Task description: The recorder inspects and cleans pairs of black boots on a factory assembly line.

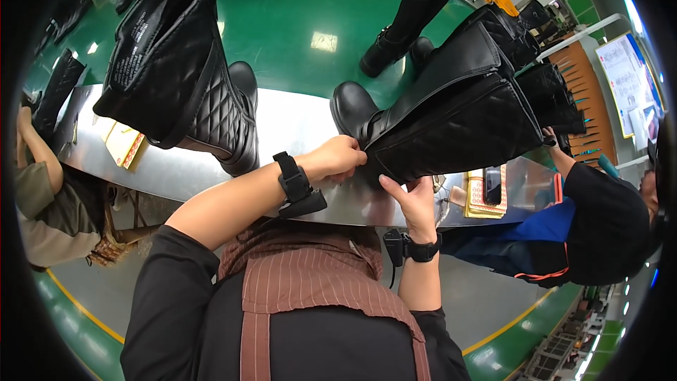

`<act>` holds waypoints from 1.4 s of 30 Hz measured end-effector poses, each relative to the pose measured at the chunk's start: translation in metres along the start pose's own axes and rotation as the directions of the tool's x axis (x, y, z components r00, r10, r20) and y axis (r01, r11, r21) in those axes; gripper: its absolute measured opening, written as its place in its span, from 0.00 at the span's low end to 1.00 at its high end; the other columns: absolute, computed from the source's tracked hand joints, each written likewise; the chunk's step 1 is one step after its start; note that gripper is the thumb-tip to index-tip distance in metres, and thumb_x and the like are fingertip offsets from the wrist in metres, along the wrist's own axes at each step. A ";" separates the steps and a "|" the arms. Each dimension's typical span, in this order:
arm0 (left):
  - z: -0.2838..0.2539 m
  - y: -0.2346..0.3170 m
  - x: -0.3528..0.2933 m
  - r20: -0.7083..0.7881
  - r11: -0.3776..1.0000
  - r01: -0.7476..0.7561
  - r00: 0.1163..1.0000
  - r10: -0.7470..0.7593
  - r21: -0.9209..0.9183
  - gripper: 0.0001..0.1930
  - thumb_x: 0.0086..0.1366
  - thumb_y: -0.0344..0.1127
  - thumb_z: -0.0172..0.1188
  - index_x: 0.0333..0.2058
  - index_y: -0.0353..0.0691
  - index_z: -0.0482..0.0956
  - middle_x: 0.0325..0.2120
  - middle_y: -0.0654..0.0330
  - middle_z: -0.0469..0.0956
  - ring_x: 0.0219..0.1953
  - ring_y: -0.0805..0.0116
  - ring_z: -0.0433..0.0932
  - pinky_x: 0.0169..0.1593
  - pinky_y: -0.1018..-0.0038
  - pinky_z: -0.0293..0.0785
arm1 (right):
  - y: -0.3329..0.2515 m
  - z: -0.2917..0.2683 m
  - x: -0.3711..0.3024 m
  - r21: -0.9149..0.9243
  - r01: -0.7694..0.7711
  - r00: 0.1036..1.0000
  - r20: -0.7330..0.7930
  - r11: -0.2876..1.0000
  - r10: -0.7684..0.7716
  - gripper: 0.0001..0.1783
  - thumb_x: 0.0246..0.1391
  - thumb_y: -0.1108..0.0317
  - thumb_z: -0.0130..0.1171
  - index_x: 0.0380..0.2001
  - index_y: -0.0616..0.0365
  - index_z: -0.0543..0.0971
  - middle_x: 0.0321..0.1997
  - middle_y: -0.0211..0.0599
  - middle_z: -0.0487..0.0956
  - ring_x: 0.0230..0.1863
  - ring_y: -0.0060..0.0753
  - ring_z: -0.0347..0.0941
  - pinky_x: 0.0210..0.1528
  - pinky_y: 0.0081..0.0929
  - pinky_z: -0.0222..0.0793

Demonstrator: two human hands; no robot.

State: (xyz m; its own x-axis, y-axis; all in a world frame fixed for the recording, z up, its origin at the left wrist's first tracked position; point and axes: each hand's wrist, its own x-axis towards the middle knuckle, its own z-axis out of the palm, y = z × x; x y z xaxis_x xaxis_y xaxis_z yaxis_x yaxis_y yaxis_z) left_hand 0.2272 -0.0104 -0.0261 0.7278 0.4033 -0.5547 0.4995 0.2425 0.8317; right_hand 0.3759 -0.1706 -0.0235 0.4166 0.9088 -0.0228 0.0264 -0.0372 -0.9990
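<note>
A tall black quilted boot [451,120] lies tilted in front of me, its toe to the far left and its shaft toward the right. My left hand [335,157] is closed in a pinch at the boot's ankle, at the low end of the seam or zip line along the shaft. Whatever sits between those fingertips is hidden. From below, my right hand [412,201] grips the same boot, thumb against the near side and fingers partly out of sight underneath. To the left, another black quilted boot [187,70] stands with its shaft opening toward me.
The boots rest on a metal worktop [289,120] beside a green surface [296,7] bearing more black boots [412,14]. Yellow-edged label sheets [485,194] with a dark phone-like object [493,185] lie right. Co-workers flank me: an arm [39,144] left, a dark-clothed person [606,219] right.
</note>
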 end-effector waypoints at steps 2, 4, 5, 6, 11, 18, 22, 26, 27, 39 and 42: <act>-0.007 0.003 0.007 0.115 0.997 0.071 0.991 -0.069 -0.010 0.11 0.66 0.37 0.55 0.28 0.35 0.77 0.19 0.60 0.76 0.17 0.75 0.73 0.21 0.79 0.66 | 0.000 0.003 0.003 -0.096 -0.027 0.998 0.060 0.995 0.033 0.26 0.47 0.78 0.73 0.51 0.64 0.78 0.49 0.34 0.82 0.50 0.26 0.76 0.57 0.27 0.70; -0.015 0.004 0.013 0.294 0.984 0.173 0.944 -0.151 -0.048 0.15 0.66 0.39 0.54 0.23 0.37 0.77 0.17 0.61 0.75 0.17 0.76 0.73 0.20 0.80 0.63 | 0.002 0.009 0.004 -0.137 0.046 0.999 0.031 0.989 -0.042 0.22 0.46 0.77 0.73 0.47 0.64 0.81 0.45 0.34 0.83 0.45 0.24 0.78 0.52 0.26 0.72; -0.014 0.003 0.015 0.280 0.983 0.174 0.948 -0.150 -0.060 0.18 0.67 0.41 0.52 0.20 0.38 0.75 0.13 0.63 0.70 0.14 0.76 0.68 0.17 0.80 0.57 | 0.003 0.011 0.004 -0.164 0.070 0.997 -0.007 0.984 -0.073 0.22 0.46 0.77 0.73 0.47 0.64 0.81 0.44 0.34 0.84 0.45 0.24 0.78 0.51 0.25 0.73; -0.015 0.003 0.016 0.306 0.972 0.212 0.936 -0.172 -0.100 0.18 0.68 0.41 0.51 0.20 0.38 0.75 0.12 0.63 0.69 0.13 0.76 0.66 0.16 0.79 0.55 | 0.005 0.013 0.004 -0.197 0.072 0.996 -0.038 0.978 -0.081 0.22 0.46 0.76 0.73 0.46 0.64 0.81 0.44 0.33 0.84 0.44 0.24 0.79 0.50 0.25 0.73; -0.017 0.014 -0.007 0.420 0.894 0.289 0.898 -0.130 -0.341 0.20 0.69 0.40 0.49 0.17 0.41 0.69 0.08 0.66 0.59 0.09 0.75 0.51 0.14 0.75 0.44 | 0.003 0.017 -0.002 -0.405 0.165 0.980 -0.033 0.899 -0.195 0.17 0.45 0.75 0.71 0.42 0.65 0.83 0.39 0.33 0.85 0.41 0.23 0.80 0.46 0.24 0.75; -0.016 0.088 -0.098 0.335 0.849 -0.003 0.918 0.212 -0.528 0.23 0.74 0.37 0.45 0.16 0.38 0.69 0.08 0.65 0.61 0.11 0.76 0.55 0.18 0.77 0.51 | -0.003 0.027 -0.006 -0.416 0.249 0.959 -0.022 0.874 -0.284 0.24 0.44 0.71 0.72 0.47 0.61 0.81 0.44 0.41 0.84 0.45 0.36 0.82 0.49 0.31 0.75; -0.018 0.133 -0.154 0.248 0.800 -0.187 0.889 0.385 -0.571 0.25 0.75 0.37 0.43 0.16 0.37 0.69 0.09 0.65 0.62 0.11 0.76 0.55 0.19 0.78 0.53 | -0.006 0.029 -0.009 -0.436 0.298 0.947 0.024 0.849 -0.320 0.28 0.41 0.69 0.74 0.48 0.63 0.78 0.46 0.43 0.82 0.50 0.40 0.80 0.52 0.35 0.74; -0.016 0.150 -0.186 0.252 0.740 -0.243 0.836 0.488 -0.627 0.25 0.76 0.41 0.43 0.19 0.36 0.72 0.10 0.65 0.63 0.11 0.77 0.57 0.19 0.79 0.53 | -0.010 0.037 -0.011 -0.425 0.263 0.960 0.026 0.866 -0.279 0.22 0.45 0.68 0.75 0.44 0.63 0.81 0.43 0.41 0.84 0.47 0.37 0.81 0.49 0.34 0.75; -0.017 0.150 -0.188 0.234 0.788 -0.284 0.851 0.470 -0.547 0.25 0.76 0.42 0.42 0.20 0.35 0.73 0.11 0.64 0.64 0.12 0.77 0.58 0.20 0.79 0.54 | -0.011 0.040 -0.012 -0.416 0.265 0.960 0.030 0.870 -0.278 0.20 0.46 0.68 0.75 0.42 0.62 0.82 0.42 0.40 0.84 0.45 0.35 0.81 0.48 0.31 0.76; -0.081 0.003 -0.220 -0.035 0.839 0.043 0.999 -0.028 0.543 0.28 0.73 0.58 0.50 0.36 0.34 0.82 0.24 0.59 0.81 0.31 0.68 0.80 0.38 0.72 0.74 | -0.001 0.040 -0.003 -0.164 0.140 0.972 0.210 0.977 -0.104 0.31 0.47 0.63 0.76 0.52 0.67 0.77 0.50 0.42 0.81 0.51 0.37 0.76 0.58 0.33 0.69; -0.087 -0.031 -0.232 -0.464 0.761 0.294 0.886 0.010 0.579 0.28 0.62 0.58 0.64 0.43 0.34 0.81 0.33 0.51 0.83 0.39 0.59 0.83 0.42 0.69 0.76 | -0.005 0.038 0.003 -0.269 0.179 0.955 0.278 0.946 -0.102 0.29 0.46 0.62 0.77 0.49 0.65 0.79 0.47 0.42 0.82 0.48 0.38 0.78 0.54 0.33 0.71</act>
State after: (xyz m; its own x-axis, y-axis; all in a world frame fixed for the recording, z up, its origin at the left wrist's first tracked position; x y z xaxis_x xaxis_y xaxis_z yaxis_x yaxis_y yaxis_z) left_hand 0.0019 -0.0352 0.0788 0.4317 0.7689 -0.4715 0.8661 -0.2073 0.4549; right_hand 0.3423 -0.1516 -0.0206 0.1428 0.9874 0.0687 0.3439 0.0156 -0.9389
